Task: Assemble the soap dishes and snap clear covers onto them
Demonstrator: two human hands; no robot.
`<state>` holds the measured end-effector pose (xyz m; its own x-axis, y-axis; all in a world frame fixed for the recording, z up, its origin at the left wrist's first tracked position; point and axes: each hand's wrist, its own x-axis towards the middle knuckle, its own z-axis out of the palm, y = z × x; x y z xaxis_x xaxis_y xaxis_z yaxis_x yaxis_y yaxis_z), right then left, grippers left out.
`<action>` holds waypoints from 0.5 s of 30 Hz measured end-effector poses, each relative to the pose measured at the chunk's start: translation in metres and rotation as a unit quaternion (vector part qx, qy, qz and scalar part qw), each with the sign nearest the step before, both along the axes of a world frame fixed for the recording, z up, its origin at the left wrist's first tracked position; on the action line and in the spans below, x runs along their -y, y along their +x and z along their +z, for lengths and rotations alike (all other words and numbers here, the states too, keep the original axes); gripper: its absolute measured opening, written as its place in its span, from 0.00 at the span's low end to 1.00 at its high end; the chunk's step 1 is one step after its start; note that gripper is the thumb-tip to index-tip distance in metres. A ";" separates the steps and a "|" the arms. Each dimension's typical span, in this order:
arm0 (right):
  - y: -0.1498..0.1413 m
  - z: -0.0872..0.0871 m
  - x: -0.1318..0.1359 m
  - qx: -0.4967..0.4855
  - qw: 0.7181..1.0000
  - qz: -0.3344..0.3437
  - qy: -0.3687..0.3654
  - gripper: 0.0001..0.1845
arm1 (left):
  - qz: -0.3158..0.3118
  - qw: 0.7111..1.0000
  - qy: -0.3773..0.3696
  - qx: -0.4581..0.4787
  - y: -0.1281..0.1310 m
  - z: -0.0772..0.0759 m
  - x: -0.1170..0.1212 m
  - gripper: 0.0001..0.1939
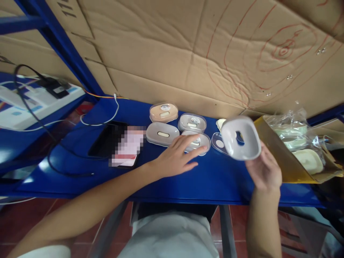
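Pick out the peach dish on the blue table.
The rear-left dish in the cluster of four; the other three dishes are pale grey.

Facing you, a wall of brown cardboard [150, 46] fills the top of the frame, creased and marked with looping red lines [282, 51] at the upper right. A blue metal post [60, 46] slants through the upper left. Across the middle runs your glossy blue tabletop [215, 184], light glinting off its left end. Beneath it, reddish floor tiles [29, 225] show at the lower left.
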<state>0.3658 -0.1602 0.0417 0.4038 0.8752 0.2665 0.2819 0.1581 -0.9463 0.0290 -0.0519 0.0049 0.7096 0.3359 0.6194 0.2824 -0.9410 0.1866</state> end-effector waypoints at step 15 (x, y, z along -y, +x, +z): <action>-0.052 -0.036 0.021 0.174 0.969 0.059 -0.166 0.30 | -0.163 0.965 -0.145 -0.142 0.006 -0.011 0.022 0.42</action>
